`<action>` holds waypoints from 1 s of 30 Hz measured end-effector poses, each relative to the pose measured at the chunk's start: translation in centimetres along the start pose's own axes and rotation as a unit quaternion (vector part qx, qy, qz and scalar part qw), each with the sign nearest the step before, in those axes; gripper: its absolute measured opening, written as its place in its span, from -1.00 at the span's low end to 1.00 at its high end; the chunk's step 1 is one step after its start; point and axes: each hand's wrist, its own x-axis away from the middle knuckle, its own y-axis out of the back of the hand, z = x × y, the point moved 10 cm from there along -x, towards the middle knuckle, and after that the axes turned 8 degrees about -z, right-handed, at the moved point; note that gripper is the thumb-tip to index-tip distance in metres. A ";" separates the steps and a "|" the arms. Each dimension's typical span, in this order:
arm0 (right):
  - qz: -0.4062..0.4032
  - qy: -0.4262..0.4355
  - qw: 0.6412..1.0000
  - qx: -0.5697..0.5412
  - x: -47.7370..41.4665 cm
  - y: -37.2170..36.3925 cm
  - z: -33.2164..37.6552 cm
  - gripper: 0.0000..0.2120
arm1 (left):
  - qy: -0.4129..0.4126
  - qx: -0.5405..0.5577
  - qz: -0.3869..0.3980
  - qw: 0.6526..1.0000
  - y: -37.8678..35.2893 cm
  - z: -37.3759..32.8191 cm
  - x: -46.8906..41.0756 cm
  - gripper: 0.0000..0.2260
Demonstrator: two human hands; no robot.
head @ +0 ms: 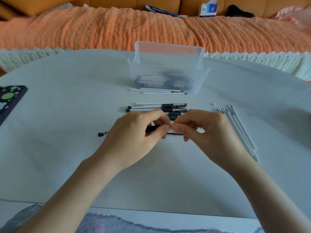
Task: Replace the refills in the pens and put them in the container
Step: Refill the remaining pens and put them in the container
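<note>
We pinch a pen (pixel 152 128) with curled fingers (pixel 158 117) of our left hand (pixel 133 132) and right hand (pixel 208 132). More pens (pixel 158 107) lie just beyond the fingers.

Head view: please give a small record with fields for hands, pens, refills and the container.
left hand: grips the clear plastic pen with black grip
right hand: pinches the same pen, fingers curled
container: clear ribbed plastic box, lid up, pens inside, far on the white table
loose pens: row of black-grip pens between hands and box
refills: thin white refills before the box; more white refills beside the right hand
</note>
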 end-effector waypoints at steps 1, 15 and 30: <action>-0.006 0.019 1.000 0.009 0.0 0.1 0.3 -0.92 | 0.006 0.008 0.002 1.000 0.0 0.1 0.0 -0.93; -0.034 -0.050 0.993 0.097 -0.6 4.4 -3.2 -0.89 | 0.059 0.022 -0.033 0.997 1.8 2.6 -0.6 -0.90; 0.042 -0.100 0.960 0.258 -0.1 4.3 -6.2 -0.87 | 0.021 -0.008 -0.016 1.000 0.7 2.0 -0.4 -0.91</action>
